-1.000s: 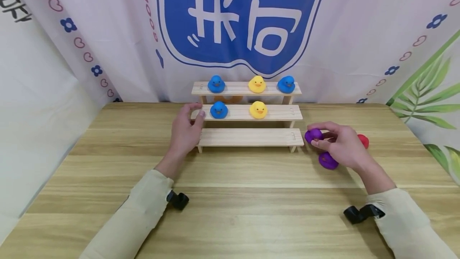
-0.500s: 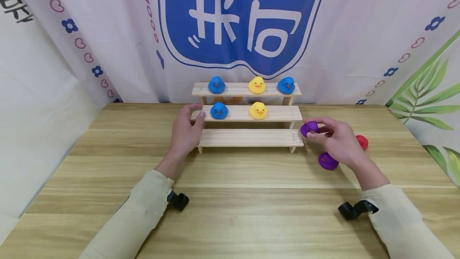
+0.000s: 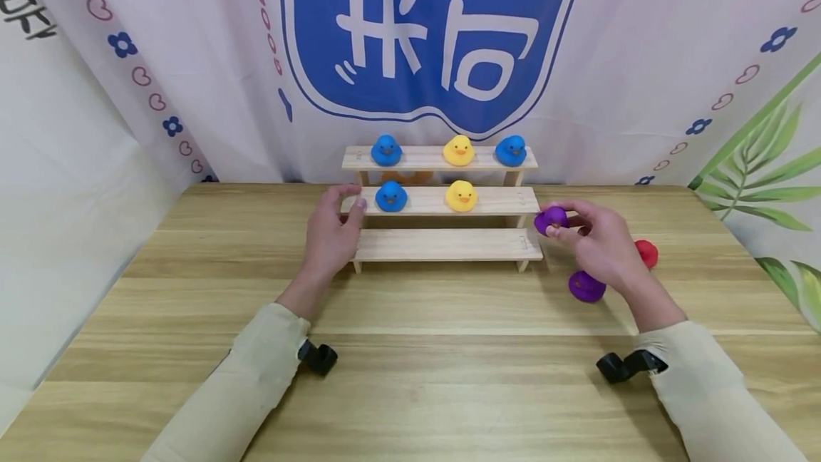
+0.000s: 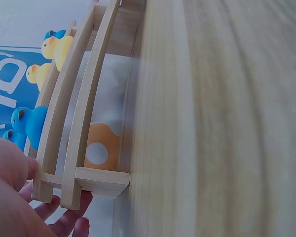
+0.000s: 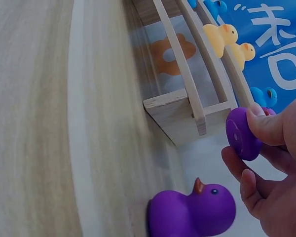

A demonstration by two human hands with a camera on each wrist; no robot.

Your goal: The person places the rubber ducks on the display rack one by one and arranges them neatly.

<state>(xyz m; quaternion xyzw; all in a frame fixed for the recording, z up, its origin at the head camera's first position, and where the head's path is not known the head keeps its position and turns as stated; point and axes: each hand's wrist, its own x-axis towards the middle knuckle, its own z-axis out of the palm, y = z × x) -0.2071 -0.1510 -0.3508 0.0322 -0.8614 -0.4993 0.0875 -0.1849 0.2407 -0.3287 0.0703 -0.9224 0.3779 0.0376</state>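
Observation:
A three-step wooden display rack (image 3: 442, 244) stands at the back of the table. My left hand (image 3: 330, 230) grips its left end, thumb and fingers around the ends of the boards in the left wrist view. At the rack's right end, my right hand (image 3: 606, 244) pinches a purple rubber duck (image 3: 550, 219) between thumb and fingers, off the table beside the middle step. In the right wrist view this duck (image 5: 242, 134) turns its flat base to the camera. Another purple duck (image 3: 586, 287) sits on the table below that hand.
On the top step are two blue ducks, one at left (image 3: 386, 151) and one at right (image 3: 511, 151), with a yellow duck (image 3: 459, 151) between. The middle step bears a blue duck (image 3: 391, 196) and a yellow duck (image 3: 461, 196). A red object (image 3: 648, 254) lies partly behind my right hand. A printed curtain (image 3: 628, 91) hangs behind.
My right hand has lifted the purple duck and carried it slightly left and up toward the middle step. My left hand has stayed on the rack's end.

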